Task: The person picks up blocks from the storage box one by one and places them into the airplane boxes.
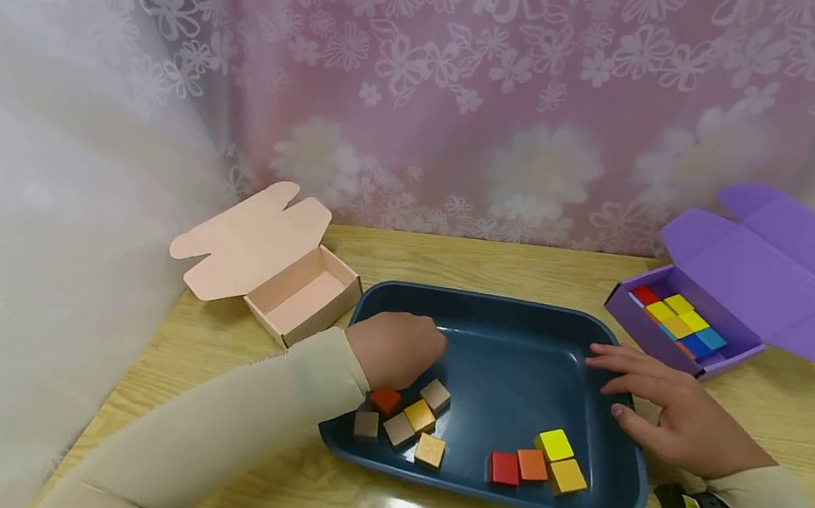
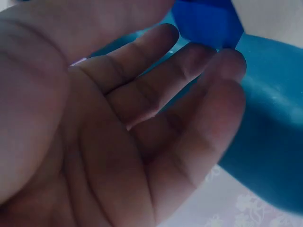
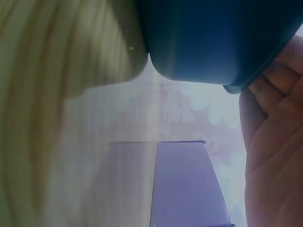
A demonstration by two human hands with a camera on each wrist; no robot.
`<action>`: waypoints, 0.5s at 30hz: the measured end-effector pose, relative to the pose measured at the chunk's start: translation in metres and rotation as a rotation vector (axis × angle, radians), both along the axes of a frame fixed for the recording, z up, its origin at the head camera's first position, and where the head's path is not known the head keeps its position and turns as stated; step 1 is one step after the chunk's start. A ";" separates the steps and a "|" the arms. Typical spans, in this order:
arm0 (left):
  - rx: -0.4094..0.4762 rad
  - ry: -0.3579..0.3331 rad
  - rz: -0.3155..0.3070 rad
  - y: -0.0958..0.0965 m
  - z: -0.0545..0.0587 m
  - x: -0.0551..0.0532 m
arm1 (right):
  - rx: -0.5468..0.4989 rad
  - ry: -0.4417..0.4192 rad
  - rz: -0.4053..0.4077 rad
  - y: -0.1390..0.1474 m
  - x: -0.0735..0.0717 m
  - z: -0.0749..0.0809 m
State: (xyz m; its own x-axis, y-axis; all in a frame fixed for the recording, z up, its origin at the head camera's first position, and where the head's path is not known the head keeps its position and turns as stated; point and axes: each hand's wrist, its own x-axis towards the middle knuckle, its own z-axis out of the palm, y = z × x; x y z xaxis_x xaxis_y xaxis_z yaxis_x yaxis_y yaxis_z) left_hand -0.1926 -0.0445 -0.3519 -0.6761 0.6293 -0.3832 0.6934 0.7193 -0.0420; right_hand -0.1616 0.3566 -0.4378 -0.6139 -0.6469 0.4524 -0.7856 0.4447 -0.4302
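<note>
My left hand (image 1: 397,349) reaches into the left side of a dark blue tray (image 1: 491,381), back of the hand up, its fingertips hidden in the head view. In the left wrist view, the thumb and curled fingers (image 2: 232,64) meet at a blue block (image 2: 208,21), with a pale block (image 2: 272,16) beside it. My right hand (image 1: 677,406) rests on the tray's right rim, fingers stretched over the edge. Near the left hand lie a dark orange block (image 1: 386,401), a gold block (image 1: 420,415) and several pale wooden blocks (image 1: 398,430).
Red (image 1: 504,469), orange (image 1: 532,465) and yellow blocks (image 1: 555,445) lie at the tray's front right. A peach box (image 1: 325,312), lid folded back, stands behind left. A purple box (image 1: 650,336) behind right holds several coloured blocks. A floral curtain (image 1: 467,127) hangs behind the wooden table (image 1: 452,259).
</note>
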 end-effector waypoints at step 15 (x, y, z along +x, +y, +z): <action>0.175 -0.107 0.077 -0.018 0.001 -0.014 | 0.036 -0.044 -0.040 0.003 0.000 -0.004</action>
State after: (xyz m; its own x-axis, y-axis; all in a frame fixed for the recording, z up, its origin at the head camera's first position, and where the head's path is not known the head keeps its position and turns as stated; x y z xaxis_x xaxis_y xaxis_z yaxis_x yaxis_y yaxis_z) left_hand -0.2065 -0.0627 -0.3507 -0.6864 0.6403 -0.3449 0.6296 0.7605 0.1588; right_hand -0.1619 0.3594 -0.4419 -0.6587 -0.6367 0.4009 -0.7473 0.4917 -0.4469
